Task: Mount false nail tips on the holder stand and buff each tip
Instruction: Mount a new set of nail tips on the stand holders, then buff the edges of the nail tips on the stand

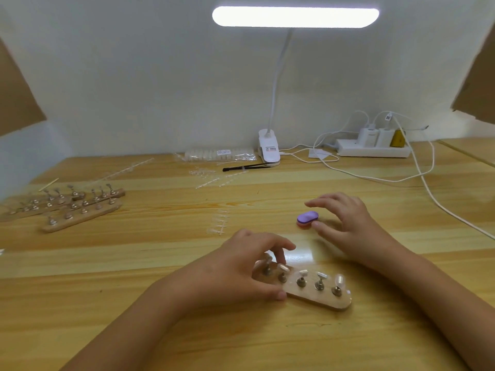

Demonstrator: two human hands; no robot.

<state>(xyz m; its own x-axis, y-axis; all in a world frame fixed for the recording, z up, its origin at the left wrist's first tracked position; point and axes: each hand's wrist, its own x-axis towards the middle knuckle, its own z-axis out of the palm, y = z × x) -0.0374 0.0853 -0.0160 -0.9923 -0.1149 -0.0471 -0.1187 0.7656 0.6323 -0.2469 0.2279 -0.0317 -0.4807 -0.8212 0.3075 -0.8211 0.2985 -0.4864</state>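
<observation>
A wooden holder stand [316, 295] lies near the table's front, with several metal pegs that each carry a clear nail tip [339, 279]. My left hand [241, 269] grips the stand's left end, thumb on its front edge and fingers over the back by the leftmost pegs. A small purple and pink buffer block [307, 218] lies on the table behind the stand. My right hand [345, 223] hovers around the buffer with spread fingers; its thumb is at the block's near right corner, and whether it touches I cannot tell.
More wooden holder stands [80, 210] with pegs lie at the left. Loose clear nail tips [218, 223] and strips sit mid-table. A bag of tips [219, 153], a black brush [246, 167], a clip lamp [269, 148] and a power strip [372, 149] with cables line the back.
</observation>
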